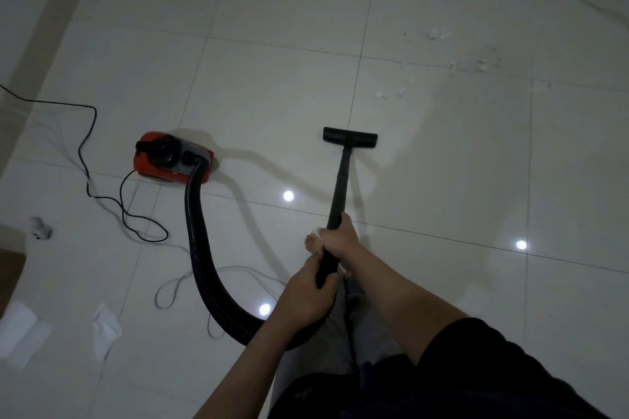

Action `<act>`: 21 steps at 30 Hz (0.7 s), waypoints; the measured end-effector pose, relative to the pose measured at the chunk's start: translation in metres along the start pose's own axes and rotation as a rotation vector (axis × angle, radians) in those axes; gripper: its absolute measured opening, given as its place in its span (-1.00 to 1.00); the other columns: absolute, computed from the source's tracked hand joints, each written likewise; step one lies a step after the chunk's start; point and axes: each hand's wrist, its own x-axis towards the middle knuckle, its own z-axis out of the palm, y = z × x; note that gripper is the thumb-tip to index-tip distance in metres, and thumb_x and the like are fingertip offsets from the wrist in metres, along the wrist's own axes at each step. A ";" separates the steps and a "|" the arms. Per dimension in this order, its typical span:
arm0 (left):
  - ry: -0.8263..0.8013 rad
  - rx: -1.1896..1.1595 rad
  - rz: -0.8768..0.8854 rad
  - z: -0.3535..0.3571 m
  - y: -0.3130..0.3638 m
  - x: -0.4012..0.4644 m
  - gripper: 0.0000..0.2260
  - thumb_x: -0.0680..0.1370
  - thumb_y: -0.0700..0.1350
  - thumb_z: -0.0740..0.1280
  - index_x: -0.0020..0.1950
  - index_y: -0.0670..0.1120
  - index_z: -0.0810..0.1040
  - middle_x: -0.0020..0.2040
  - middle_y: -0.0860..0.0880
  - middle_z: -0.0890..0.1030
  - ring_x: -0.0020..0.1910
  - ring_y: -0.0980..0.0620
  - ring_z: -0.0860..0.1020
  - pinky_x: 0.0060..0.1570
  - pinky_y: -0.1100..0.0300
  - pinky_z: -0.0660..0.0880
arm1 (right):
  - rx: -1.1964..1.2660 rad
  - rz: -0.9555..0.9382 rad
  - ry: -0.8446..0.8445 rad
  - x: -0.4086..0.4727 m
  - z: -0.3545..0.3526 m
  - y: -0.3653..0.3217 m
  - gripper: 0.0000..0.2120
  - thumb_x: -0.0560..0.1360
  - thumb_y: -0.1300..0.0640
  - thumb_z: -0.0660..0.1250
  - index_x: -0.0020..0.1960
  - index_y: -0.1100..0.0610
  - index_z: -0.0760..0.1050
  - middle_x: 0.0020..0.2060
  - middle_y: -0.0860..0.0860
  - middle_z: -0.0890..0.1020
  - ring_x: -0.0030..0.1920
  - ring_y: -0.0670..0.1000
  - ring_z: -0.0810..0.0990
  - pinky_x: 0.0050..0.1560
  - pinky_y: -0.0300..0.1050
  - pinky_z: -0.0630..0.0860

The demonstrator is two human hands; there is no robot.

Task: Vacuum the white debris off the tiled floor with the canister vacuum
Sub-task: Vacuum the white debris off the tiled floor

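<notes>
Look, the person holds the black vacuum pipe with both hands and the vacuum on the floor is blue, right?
Not quite. The head view shows the vacuum on the floor is red, not blue. The rest is right: the left hand and right hand both hold the black pipe.

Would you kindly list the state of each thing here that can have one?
Left hand: grips the wand's lower end.
Right hand: grips the wand higher up.
Floor head: flat on tile, short of the debris.
Canister: upright, hose attached.
Power cord: loose, looped.
</notes>
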 end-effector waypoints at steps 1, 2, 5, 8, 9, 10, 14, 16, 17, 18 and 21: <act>0.001 0.007 0.002 0.000 -0.004 -0.004 -0.63 0.59 0.00 0.17 0.40 0.13 0.27 -0.01 0.06 0.60 -0.15 0.11 0.56 -0.16 0.23 0.47 | -0.015 -0.014 0.003 -0.007 0.000 0.003 -0.38 0.52 0.27 0.28 0.51 0.12 0.12 -0.21 0.04 0.51 -0.35 -0.01 0.53 -0.30 -0.10 0.56; 0.000 0.022 0.005 0.001 -0.007 -0.008 -0.62 0.59 -0.01 0.17 0.41 0.13 0.26 0.06 0.06 0.59 -0.09 0.11 0.58 -0.10 0.21 0.50 | -0.019 -0.019 0.004 -0.010 0.000 0.009 -0.42 0.54 0.27 0.26 0.50 0.14 0.13 -0.21 0.03 0.50 -0.34 -0.01 0.53 -0.27 -0.11 0.56; 0.001 0.050 0.005 0.000 -0.016 -0.018 -0.65 0.59 -0.02 0.18 0.38 0.06 0.30 0.09 0.01 0.59 -0.05 0.08 0.59 0.00 0.11 0.57 | 0.046 -0.007 0.019 -0.015 0.008 0.021 -0.48 0.53 0.28 0.25 0.45 0.14 0.18 -0.19 0.07 0.47 -0.38 0.03 0.51 -0.27 -0.06 0.57; -0.019 0.047 -0.007 -0.003 -0.024 -0.027 -0.67 0.59 0.00 0.17 0.37 0.08 0.29 -0.10 0.00 0.61 -0.24 0.09 0.58 -0.18 0.16 0.55 | 0.049 0.006 0.015 -0.018 0.017 0.030 -0.42 0.54 0.28 0.26 0.50 0.08 0.14 -0.15 0.09 0.48 -0.38 0.03 0.51 -0.27 -0.08 0.56; -0.030 0.045 -0.007 -0.005 -0.026 -0.029 -0.66 0.60 0.00 0.17 0.38 0.08 0.28 -0.13 0.00 0.61 -0.27 0.08 0.57 -0.20 0.14 0.53 | 0.055 0.008 0.020 -0.020 0.019 0.032 -0.40 0.54 0.28 0.26 0.51 0.07 0.13 -0.13 0.10 0.49 -0.37 0.03 0.52 -0.26 -0.08 0.57; -0.038 0.044 -0.006 -0.007 -0.028 -0.031 -0.65 0.60 0.00 0.17 0.39 0.08 0.27 -0.13 -0.01 0.60 -0.28 0.06 0.57 -0.20 0.11 0.54 | 0.059 0.006 0.022 -0.022 0.022 0.035 -0.37 0.54 0.28 0.27 0.53 0.06 0.11 -0.09 0.11 0.50 -0.35 0.03 0.52 -0.23 -0.06 0.59; -0.057 0.058 0.004 -0.018 -0.037 -0.039 -0.64 0.60 0.00 0.16 0.40 0.08 0.26 -0.10 0.01 0.60 -0.26 0.05 0.58 -0.20 0.12 0.54 | 0.106 0.003 0.042 -0.027 0.038 0.041 -0.34 0.54 0.26 0.29 0.55 0.06 0.08 0.04 0.15 0.50 -0.24 0.06 0.54 -0.05 0.04 0.63; -0.065 0.058 0.007 -0.025 -0.044 -0.042 -0.64 0.60 0.00 0.16 0.40 0.09 0.26 -0.10 0.01 0.60 -0.27 0.07 0.56 -0.23 0.14 0.52 | 0.118 0.001 0.057 -0.030 0.046 0.042 -0.38 0.54 0.26 0.30 0.52 0.08 0.13 0.02 0.15 0.50 -0.27 0.05 0.53 -0.09 0.00 0.63; -0.070 0.057 0.010 -0.029 -0.046 -0.043 -0.64 0.60 0.01 0.16 0.40 0.09 0.26 -0.11 0.01 0.60 -0.28 0.08 0.56 -0.23 0.14 0.51 | 0.124 0.004 0.065 -0.030 0.050 0.043 -0.39 0.54 0.26 0.30 0.51 0.08 0.14 0.02 0.16 0.51 -0.28 0.05 0.53 -0.12 -0.01 0.63; -0.073 0.057 0.014 -0.032 -0.049 -0.044 -0.64 0.60 0.01 0.16 0.40 0.09 0.27 -0.11 0.02 0.60 -0.29 0.08 0.56 -0.24 0.15 0.50 | 0.127 0.009 0.071 -0.031 0.053 0.044 -0.40 0.54 0.26 0.30 0.50 0.08 0.15 0.02 0.16 0.51 -0.29 0.05 0.54 -0.15 -0.03 0.62; -0.082 0.063 0.029 -0.041 -0.056 -0.046 -0.64 0.60 0.01 0.17 0.40 0.09 0.27 -0.12 0.01 0.60 -0.31 0.11 0.54 -0.26 0.17 0.50 | 0.146 0.000 0.080 -0.032 0.063 0.045 -0.41 0.54 0.28 0.30 0.49 0.07 0.16 0.06 0.20 0.52 -0.29 0.05 0.53 -0.19 -0.06 0.58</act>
